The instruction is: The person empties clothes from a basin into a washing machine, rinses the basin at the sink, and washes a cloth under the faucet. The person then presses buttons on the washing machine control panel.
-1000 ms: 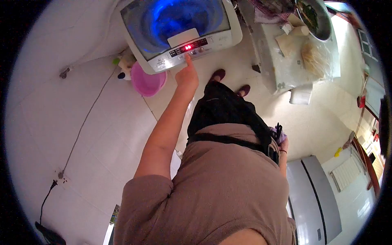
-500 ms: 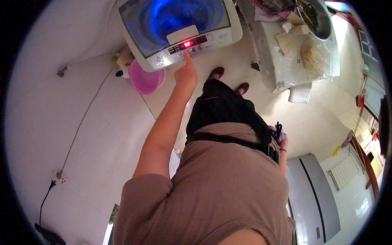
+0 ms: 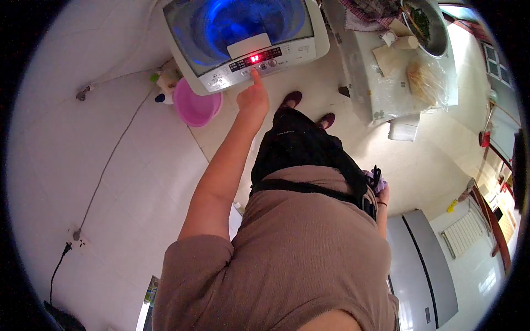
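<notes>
My left hand (image 3: 253, 101) reaches to the control panel (image 3: 264, 65) of a top-loading washing machine (image 3: 317, 41). Its index finger is stretched out, the tip at a button just below the red lit display (image 3: 254, 58); the other fingers are curled and hold nothing. Blue light glows in the drum (image 3: 237, 22) under the see-through lid. Down beside my right hip, my right hand (image 3: 383, 194) is closed around a crumpled light purple cloth (image 3: 377, 181), partly hidden by my black apron (image 3: 298, 140).
A pink basin (image 3: 196, 105) and bottles (image 3: 164, 98) stand left of the machine. To the right, a covered table (image 3: 381, 99) bears a metal bowl (image 3: 440, 51) of greens and a plastic bag (image 3: 428, 83) of pale sticks. A grey fridge (image 3: 414, 265) stands at lower right.
The view has shifted very slightly. My left index finger stays at the same spot on the panel, and my right hand keeps hold of the purple cloth.
</notes>
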A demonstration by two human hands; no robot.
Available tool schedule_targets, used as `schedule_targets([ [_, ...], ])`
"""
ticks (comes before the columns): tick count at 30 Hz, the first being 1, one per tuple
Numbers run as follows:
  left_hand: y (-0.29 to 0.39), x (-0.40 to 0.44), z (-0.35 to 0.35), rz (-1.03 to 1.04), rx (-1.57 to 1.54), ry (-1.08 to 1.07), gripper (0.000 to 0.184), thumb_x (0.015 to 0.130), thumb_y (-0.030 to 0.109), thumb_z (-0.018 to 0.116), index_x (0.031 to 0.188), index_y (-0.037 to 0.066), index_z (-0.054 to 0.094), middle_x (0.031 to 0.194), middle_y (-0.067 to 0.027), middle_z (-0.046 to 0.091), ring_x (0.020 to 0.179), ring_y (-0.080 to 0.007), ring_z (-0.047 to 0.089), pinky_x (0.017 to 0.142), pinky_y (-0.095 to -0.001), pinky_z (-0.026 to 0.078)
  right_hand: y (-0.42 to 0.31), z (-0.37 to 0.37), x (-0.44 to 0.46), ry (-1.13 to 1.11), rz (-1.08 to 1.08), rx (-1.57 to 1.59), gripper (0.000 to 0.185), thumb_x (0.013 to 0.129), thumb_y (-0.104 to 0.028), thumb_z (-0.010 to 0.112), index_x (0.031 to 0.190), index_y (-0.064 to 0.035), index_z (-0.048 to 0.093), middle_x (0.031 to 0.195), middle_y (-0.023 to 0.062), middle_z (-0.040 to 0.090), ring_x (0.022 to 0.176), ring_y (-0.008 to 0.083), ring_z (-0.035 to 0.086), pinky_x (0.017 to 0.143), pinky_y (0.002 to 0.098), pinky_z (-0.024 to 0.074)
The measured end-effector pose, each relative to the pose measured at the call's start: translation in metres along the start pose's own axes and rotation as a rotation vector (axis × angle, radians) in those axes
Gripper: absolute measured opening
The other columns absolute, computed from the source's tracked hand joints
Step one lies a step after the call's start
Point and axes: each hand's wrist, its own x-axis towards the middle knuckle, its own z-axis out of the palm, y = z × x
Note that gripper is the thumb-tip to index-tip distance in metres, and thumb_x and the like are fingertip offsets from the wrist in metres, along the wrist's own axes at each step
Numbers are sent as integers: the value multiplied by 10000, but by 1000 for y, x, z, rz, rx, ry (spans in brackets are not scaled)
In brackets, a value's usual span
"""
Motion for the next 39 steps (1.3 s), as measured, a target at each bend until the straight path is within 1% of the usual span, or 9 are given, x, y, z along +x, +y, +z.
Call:
schedule_targets([
  [4,-2,2,5,-12,-21,3,658,774,118,418,1308,-28,64,750,-163,611,678,-282,608,585,-388,468,-3,19,-17,165,-67,-96,237,819,-169,458,940,13,548,873,137,604,742,256,587,667,341,495],
  [6,-3,2,5,-9,-23,-8,661,777,123,419,1310,-22,56,748,-163,609,676,-282,607,585,-386,467,3,0,-4,-114,37,115,271,811,-198,450,952,13,544,894,142,598,777,274,579,702,359,485],
  [13,9,-21,-10,6,-61,-35,709,777,138,456,1316,-1,18,747,-173,602,662,-295,597,600,-380,461,-4,20,-21,122,-31,-30,295,808,-218,441,968,8,541,926,145,590,819,285,568,741,369,471],
  [18,17,-26,-8,38,-93,-61,739,755,132,489,1317,2,28,758,-176,602,683,-302,596,620,-383,460,-3,19,-14,-184,14,45,300,814,-228,441,966,9,545,938,154,586,808,289,574,737,373,477],
  [26,19,-21,-8,38,-117,-80,763,740,157,525,1316,6,49,787,-172,606,720,-294,600,641,-369,465,5,-24,22,-65,14,65,358,824,-274,359,952,-12,568,916,119,599,798,260,583,697,375,495],
  [31,18,-18,-5,46,-143,-90,882,682,214,622,1317,9,44,799,-160,611,727,-285,603,639,-368,466,5,-48,33,21,-119,-281,336,815,-306,379,934,-65,580,889,90,605,780,254,586,676,379,494],
  [35,16,-19,-4,70,-176,-79,712,748,83,452,1317,14,28,780,-197,601,702,-312,604,619,-421,469,4,-56,41,-58,-164,-284,316,815,-315,382,918,-94,583,872,71,608,746,247,590,642,372,496],
  [37,16,-18,-6,30,-136,-102,879,686,215,618,1319,19,41,812,-163,612,735,-281,605,638,-366,466,0,-42,32,-56,-132,-242,316,821,-314,385,920,-87,581,872,78,606,746,247,589,639,369,495],
  [39,14,-17,2,38,-143,-81,872,689,212,613,1320,22,42,809,-160,613,730,-281,605,635,-368,466,-6,-22,20,-55,-99,-199,315,827,-313,387,922,-81,579,873,86,605,746,246,589,637,366,495],
])
